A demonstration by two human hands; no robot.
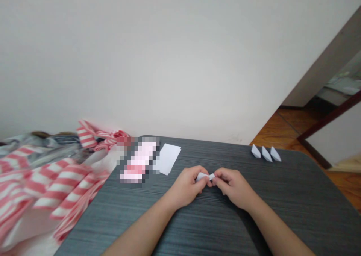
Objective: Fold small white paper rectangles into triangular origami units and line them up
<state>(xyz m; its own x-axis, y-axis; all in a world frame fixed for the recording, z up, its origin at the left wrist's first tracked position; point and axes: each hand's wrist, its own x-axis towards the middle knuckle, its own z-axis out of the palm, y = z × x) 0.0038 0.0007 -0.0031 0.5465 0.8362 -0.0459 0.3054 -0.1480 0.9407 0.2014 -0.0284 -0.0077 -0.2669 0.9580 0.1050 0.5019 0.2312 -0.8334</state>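
My left hand (186, 186) and my right hand (234, 186) meet above the middle of the dark grey wood-grain table (284, 199). Between their fingertips they pinch a small folded piece of white paper (204, 176), partly hidden by my fingers. Beyond my right hand, near the far table edge, three small folded paper pieces (266, 153) stand in a row. A loose stack of white paper slips (168, 158) lies beyond my left hand.
A pixelated, blurred pink and white item (138, 162) lies next to the paper slips. Red-and-white striped fabric (56, 184) is heaped beyond the table's left side. A white wall (180, 60) stands behind the table, with a wooden floor (290, 124) at the right.
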